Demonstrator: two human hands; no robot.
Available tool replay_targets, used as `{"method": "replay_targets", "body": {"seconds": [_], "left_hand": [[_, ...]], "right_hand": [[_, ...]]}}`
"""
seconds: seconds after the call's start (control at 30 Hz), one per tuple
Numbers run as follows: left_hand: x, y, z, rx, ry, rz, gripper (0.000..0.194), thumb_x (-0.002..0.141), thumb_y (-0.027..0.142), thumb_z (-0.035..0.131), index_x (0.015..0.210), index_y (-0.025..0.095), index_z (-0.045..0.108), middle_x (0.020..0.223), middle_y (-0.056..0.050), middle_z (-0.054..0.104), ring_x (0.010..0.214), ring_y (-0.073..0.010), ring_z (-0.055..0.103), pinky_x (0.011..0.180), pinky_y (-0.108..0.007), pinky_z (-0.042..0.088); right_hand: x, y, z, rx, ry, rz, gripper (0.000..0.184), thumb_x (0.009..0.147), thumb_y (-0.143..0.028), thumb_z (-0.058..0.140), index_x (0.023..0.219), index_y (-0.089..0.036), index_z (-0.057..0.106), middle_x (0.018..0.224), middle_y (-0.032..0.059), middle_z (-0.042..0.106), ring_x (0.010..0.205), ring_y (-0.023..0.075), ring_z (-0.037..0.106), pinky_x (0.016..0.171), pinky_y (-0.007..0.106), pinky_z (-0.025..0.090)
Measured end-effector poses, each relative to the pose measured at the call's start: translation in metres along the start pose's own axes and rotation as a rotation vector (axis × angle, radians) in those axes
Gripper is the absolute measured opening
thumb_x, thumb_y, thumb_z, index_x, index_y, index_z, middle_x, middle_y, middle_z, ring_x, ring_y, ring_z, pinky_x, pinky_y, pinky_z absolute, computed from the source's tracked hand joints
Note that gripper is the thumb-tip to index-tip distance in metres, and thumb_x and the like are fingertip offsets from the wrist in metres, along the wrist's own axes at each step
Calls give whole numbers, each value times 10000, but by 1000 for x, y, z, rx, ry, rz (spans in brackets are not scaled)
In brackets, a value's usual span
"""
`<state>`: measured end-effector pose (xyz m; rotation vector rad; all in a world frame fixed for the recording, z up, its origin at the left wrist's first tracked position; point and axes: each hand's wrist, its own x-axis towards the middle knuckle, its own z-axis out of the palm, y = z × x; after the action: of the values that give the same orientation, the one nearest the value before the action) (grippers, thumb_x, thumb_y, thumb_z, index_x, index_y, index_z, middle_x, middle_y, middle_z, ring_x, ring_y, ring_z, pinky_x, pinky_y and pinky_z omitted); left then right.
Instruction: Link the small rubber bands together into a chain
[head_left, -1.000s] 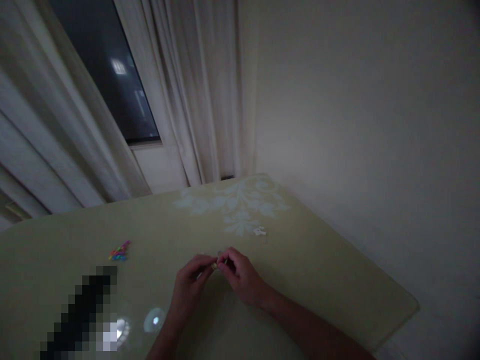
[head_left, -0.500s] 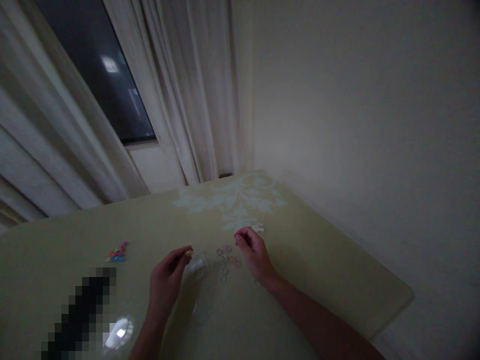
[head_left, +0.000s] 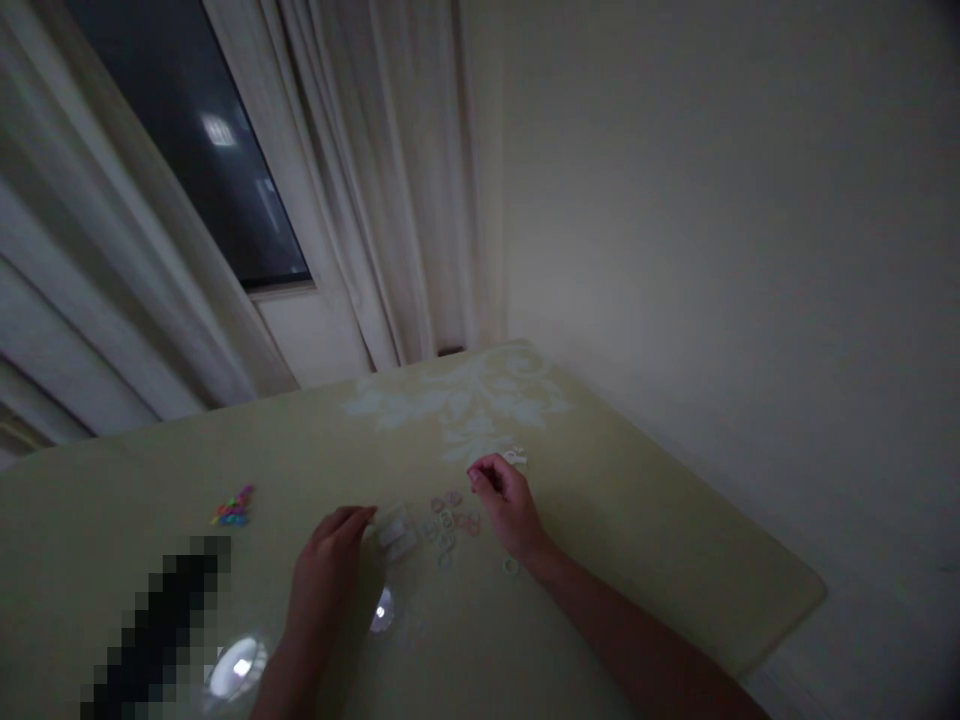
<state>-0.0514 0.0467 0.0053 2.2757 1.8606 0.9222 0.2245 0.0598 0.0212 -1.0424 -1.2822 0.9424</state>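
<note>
My left hand point(head_left: 330, 555) is low over the table, palm down, its fingers together. Its fingertips are at the left side of a small clear plastic box point(head_left: 397, 535); whether they touch it or pinch something small, I cannot make out. To the right, my right hand point(head_left: 514, 510) is closed in a pinch, and whatever sits between thumb and finger is too small to name. Between the hands lies a loose group of small pale and pinkish rings point(head_left: 448, 520). One more ring point(head_left: 511, 566) rests beside my right wrist. Behind the right hand, a small white item point(head_left: 515, 457) is partly covered.
A little heap of bright coloured pieces point(head_left: 234, 508) lies on the left of the table point(head_left: 645, 520). A dark pixelated patch covers the lower left. Curtains point(head_left: 405, 180) and a window stand behind, and a wall point(head_left: 712, 250) runs along the right side.
My left hand has moved slightly down and left and turned palm down; the small pale item at its fingertips no longer shows. A bright reflection now appears below the box. My right hand stays put.
</note>
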Motion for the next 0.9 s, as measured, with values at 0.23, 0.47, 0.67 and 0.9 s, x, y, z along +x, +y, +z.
{"method": "replay_targets", "body": {"seconds": [0.23,0.47,0.67,0.9], "left_hand": [[-1,12,-1,92,-55,157,429,723,154,589,1091,181,808,1123,-137,804,1017,-313,749,869,-376,609],[1,12,4,158,-102,189,419,724,155,630,1096,205,817,1187,-128,805,1083,-343,742,920,-396,597],[1,16,5,148,-93,195,497,714,158,634,1185,186,793,1238,-133,786,1106,-340,731,924,-395,601],[2,11,9,120,-95,198,559,677,120,613,1210,158,777,1254,-134,781,1099,-338,724,916,-416,606]], "right_hand": [[-3,-2,4,-41,-34,-3,249,936,-429,607,860,-192,616,733,-14,563,679,144,510,636,261,399],[-2,1,4,-53,-52,7,252,933,-433,607,858,-193,612,735,-15,569,678,144,515,630,254,405],[-3,3,5,-97,-67,-15,216,934,-396,597,856,-197,624,734,-11,589,673,143,531,631,254,404],[-3,3,3,-99,-73,-22,216,946,-391,600,870,-190,631,748,-8,611,683,143,553,640,253,416]]}}
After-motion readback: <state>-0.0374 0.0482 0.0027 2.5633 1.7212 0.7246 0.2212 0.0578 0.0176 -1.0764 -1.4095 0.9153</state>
